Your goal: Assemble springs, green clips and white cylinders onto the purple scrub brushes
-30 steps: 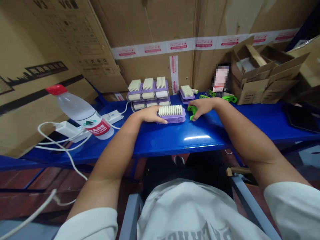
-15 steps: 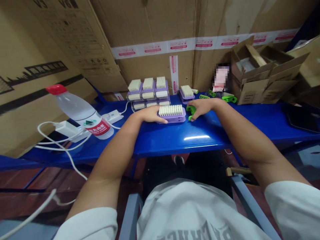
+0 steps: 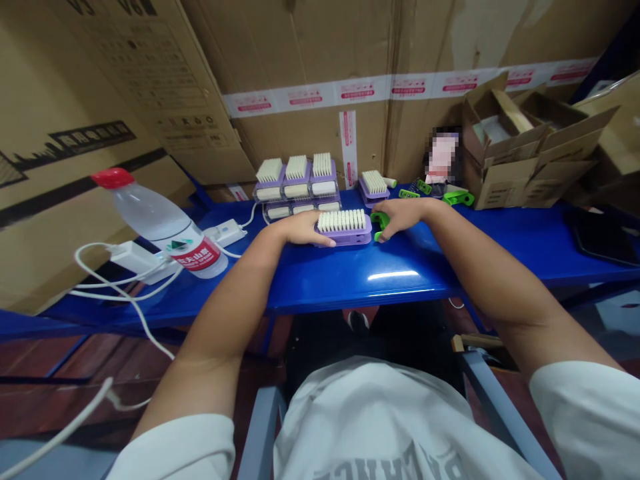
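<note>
A scrubbing brush with white bristles and a lilac plastic base lies on the blue bench, between my hands. My left hand grips its left end. My right hand holds a green plastic clip against the brush's right end. Behind them stands a stack of similar brushes, with a single brush to its right. Further right lie more green clips.
A capped water bottle lies at the left, beside a white charger, a power strip and loose cables. An open cardboard box stands at the right. A dark tablet lies on the bench's far right. Large cartons form the wall behind.
My right hand and the green clip have shifted slightly left, closer to the brush. My left hand and the brush have barely moved.
</note>
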Tool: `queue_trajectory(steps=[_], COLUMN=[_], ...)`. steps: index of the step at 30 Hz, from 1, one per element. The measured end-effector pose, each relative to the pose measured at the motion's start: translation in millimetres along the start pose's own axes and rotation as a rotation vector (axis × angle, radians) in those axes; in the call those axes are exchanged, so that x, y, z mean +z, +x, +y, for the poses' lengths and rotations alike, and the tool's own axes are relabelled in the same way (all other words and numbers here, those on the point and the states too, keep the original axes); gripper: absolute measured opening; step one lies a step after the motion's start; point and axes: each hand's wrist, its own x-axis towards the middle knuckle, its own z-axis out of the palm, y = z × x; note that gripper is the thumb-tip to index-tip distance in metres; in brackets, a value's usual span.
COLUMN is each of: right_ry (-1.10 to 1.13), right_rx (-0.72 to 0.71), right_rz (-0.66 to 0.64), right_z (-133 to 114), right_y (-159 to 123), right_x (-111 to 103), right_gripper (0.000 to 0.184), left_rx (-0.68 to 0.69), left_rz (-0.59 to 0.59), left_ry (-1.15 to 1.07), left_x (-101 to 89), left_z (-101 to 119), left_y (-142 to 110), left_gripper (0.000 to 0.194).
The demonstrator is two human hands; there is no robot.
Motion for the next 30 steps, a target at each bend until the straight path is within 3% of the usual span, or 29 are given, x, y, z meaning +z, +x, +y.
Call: queue_trajectory(steps=[9, 15, 22, 30], right_ry=[0.026, 0.012, 0.089, 0.074], right_rx=[-0.026, -0.041, -0.052, -0.081], right_rz=[0.02, 0.027, 0.046, 0.044], right_z=[0.5, 0.2, 4.5, 3.8], right_y=[4.1, 6.3, 8.7, 8.9], right_x=[4.1, 6.8, 9.4, 10.0], right_gripper=[0.071, 0.076, 0.094, 0.095], left_rx=[0.024, 0.033, 0.013, 0.014], left_rz=[0.012, 0.004, 0.007, 0.014], left_ry=[-0.014, -0.016, -0.013, -0.017], left_x=[1.4, 1.2, 1.2, 0.9], left_z=[-2.0, -2.2, -1.6, 0.9], left_y=[0.6, 1.1, 1.4, 1.1], left_gripper=[0.091, 0.096, 0.097, 0.095])
